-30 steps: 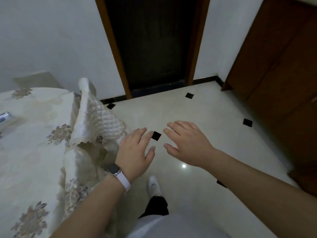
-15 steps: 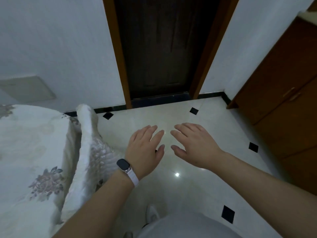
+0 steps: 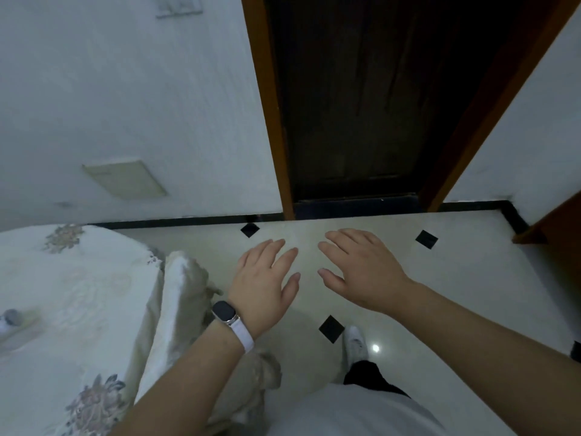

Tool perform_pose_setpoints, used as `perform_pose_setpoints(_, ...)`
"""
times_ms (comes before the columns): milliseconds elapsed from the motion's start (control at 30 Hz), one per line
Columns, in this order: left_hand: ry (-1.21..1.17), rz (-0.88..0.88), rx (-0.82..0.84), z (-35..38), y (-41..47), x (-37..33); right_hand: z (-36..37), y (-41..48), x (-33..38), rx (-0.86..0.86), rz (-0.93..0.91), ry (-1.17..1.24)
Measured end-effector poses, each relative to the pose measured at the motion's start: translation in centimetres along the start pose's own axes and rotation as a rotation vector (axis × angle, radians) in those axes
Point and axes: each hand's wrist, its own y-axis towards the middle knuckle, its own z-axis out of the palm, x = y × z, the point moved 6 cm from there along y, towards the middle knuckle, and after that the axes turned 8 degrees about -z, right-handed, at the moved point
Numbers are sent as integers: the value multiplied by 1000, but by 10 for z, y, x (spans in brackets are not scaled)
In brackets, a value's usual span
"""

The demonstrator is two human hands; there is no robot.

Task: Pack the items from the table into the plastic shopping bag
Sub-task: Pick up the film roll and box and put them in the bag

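My left hand (image 3: 264, 278) and my right hand (image 3: 361, 269) hover side by side over the tiled floor, palms down, fingers spread, both holding nothing. A watch with a white strap sits on my left wrist. To the left is the table (image 3: 72, 309) under a cream floral cloth. At its far left edge a small grey-and-white item (image 3: 11, 319) shows, cut off and blurred. No plastic shopping bag is in view.
A cloth-covered chair back (image 3: 179, 297) stands between the table and my left arm. A dark wooden door (image 3: 352, 105) is straight ahead, and a brown cabinet (image 3: 553, 228) is at the right. My white shoe (image 3: 355, 341) is on the floor below my hands.
The view has tilted up and turned a little back toward the table, so more wall and door show. Both hands stay open, side by side, drifting slightly forward.
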Motion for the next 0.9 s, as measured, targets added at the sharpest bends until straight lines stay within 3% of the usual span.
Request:
perform_pose_setpoints(333,89,-140,-78,-5,161,-16,-31,126,-134,25,-179,69)
perform_pose_setpoints(667,105,-320,-170,-1,205,59,-6,240,-131,0,-360,131)
perform_pose_setpoints(900,45,-392,-178,26,262,155,23,349,-120,57,-436,56)
